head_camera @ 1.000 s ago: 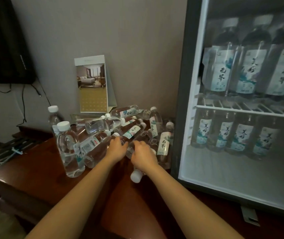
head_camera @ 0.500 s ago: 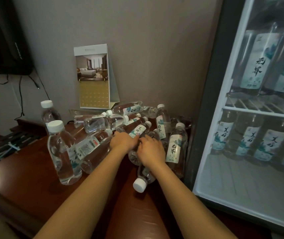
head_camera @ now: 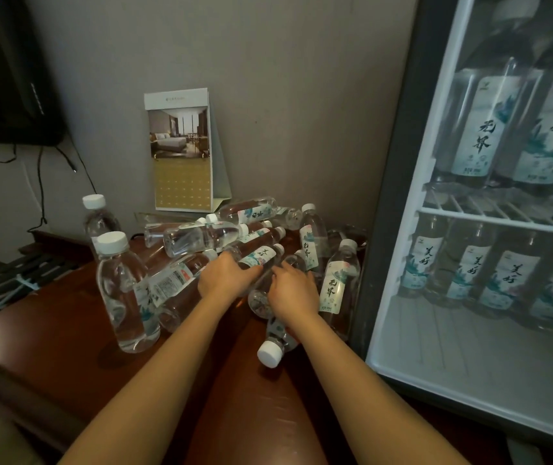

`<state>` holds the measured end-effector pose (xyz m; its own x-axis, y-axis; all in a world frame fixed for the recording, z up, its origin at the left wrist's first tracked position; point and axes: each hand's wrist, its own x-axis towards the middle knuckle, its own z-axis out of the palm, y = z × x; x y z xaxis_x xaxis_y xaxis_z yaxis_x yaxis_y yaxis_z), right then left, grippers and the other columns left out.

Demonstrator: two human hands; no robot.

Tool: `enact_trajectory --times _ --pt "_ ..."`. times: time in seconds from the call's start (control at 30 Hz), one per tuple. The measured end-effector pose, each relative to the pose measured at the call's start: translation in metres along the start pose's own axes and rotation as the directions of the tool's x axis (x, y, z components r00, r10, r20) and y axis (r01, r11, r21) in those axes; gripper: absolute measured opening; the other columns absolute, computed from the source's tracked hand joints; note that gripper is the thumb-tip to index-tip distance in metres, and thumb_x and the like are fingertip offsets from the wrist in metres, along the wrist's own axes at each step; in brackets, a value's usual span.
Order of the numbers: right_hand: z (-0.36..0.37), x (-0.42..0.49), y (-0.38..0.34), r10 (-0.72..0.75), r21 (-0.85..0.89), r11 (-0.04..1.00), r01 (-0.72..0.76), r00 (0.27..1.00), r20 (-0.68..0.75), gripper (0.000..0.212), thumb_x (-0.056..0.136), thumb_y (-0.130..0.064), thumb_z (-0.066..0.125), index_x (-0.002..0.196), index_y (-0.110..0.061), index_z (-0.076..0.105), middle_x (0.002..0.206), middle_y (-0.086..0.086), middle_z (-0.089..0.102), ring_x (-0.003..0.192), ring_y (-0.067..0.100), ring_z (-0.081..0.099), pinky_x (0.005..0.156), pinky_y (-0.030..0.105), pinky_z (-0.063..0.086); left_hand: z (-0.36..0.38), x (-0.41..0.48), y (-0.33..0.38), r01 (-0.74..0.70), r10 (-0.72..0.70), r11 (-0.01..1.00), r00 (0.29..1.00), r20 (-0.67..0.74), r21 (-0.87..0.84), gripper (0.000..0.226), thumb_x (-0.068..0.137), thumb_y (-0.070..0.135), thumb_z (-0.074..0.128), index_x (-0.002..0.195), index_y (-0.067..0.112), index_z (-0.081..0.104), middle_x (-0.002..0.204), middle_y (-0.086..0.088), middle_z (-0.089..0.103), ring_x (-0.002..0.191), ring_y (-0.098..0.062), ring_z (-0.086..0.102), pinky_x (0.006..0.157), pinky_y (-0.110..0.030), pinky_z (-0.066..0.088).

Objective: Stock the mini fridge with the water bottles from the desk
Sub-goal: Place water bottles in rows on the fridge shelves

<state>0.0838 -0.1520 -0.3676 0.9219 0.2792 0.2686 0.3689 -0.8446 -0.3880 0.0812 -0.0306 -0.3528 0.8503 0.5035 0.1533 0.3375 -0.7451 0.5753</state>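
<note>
Was on the pick-up step here: left hand (head_camera: 226, 275) curled over a labelled bottle (head_camera: 261, 256) in the pile on the worktop (head_camera: 50, 330), right hand (head_camera: 293, 292) gripping a second bottle (head_camera: 278, 333), cap towards me. Fridge (head_camera: 399, 196) stood open just beside them. Next, I reckoned, lift both clear without toppling neighbours, then onto the bottom shelf (head_camera: 453, 347)

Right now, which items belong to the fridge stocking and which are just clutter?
Job: water bottles on desk; mini fridge; left hand and right hand, each gripping one.
Clutter: calendar card; TV; cables.
</note>
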Motion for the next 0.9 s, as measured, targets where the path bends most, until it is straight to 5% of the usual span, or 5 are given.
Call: enact_trajectory --times 0.27,0.4,0.53,0.67,0.9 --pt "-0.014 -0.019 -0.018 0.139 0.206 0.968 -0.145 0.989 0.044 0.066 0.096 -0.054 0.019 0.095 -0.010 0.067 0.128 0.019 0.052 0.126 0.033 0.041 0.106 0.046 0.033 -0.032 -0.045 -0.019 0.081 -0.078 0.908 0.997 0.025 -0.410 0.063 0.065 0.064 0.069 0.109 0.022 0.056 0.107 0.000 0.064 0.094 -0.022 0.063 0.085 -0.040 0.052" --pt "-0.035 -0.037 -0.045 0.159 0.799 0.543 -0.259 0.966 0.205 0.077 0.075 -0.076 0.041 0.117 -0.015 0.058 0.115 0.003 0.065 0.105 0.020 0.061 0.096 0.040 0.047 -0.045 -0.076 -0.017 -0.076 0.041 0.814 0.996 -0.073 -0.576 0.056 0.060 0.059 0.074 0.103 0.029 0.054 0.099 0.003 0.065 0.088 -0.017 0.063 0.084 -0.043 0.053" --pt "-0.058 -0.053 -0.060 0.077 0.948 0.238 -0.213 0.977 0.200 0.054 0.086 -0.026 0.065 0.130 -0.010 0.038 0.117 0.008 0.062 0.102 0.021 0.064 0.085 0.033 0.054 -0.060 -0.103 -0.015 -0.172 0.167 0.695 0.983 -0.076 -0.698 0.048 0.069 0.036 0.079 0.108 0.030 0.052 0.111 0.001 0.063 0.094 -0.011 0.062 0.080 -0.036 0.055" --pt "-0.086 -0.086 -0.059 -0.073 0.926 0.366 -0.096 0.989 0.131 0.048 0.086 -0.018 0.065 0.126 -0.015 0.039 0.109 0.000 0.063 0.097 0.017 0.066 0.078 0.026 0.057 -0.086 -0.134 -0.012 -0.248 0.339 0.637 0.941 -0.024 -0.730 0.065 0.074 0.017 0.077 0.128 0.027 0.043 0.100 0.020 0.054 0.086 0.005 0.057 0.064 -0.013 0.050" --pt "-0.120 -0.157 -0.025 -0.178 0.896 0.441 0.055 0.984 0.027 0.056 0.084 -0.016 0.067 0.130 -0.027 0.037 0.112 -0.011 0.062 0.096 0.000 0.065 0.072 0.017 0.054 -0.117 -0.177 -0.007 -0.282 0.593 0.607 0.783 0.187 -0.743 0.071 0.071 0.012 0.078 0.118 0.052 0.041 0.112 0.015 0.058 0.093 -0.010 0.067 0.075 -0.023 0.055"
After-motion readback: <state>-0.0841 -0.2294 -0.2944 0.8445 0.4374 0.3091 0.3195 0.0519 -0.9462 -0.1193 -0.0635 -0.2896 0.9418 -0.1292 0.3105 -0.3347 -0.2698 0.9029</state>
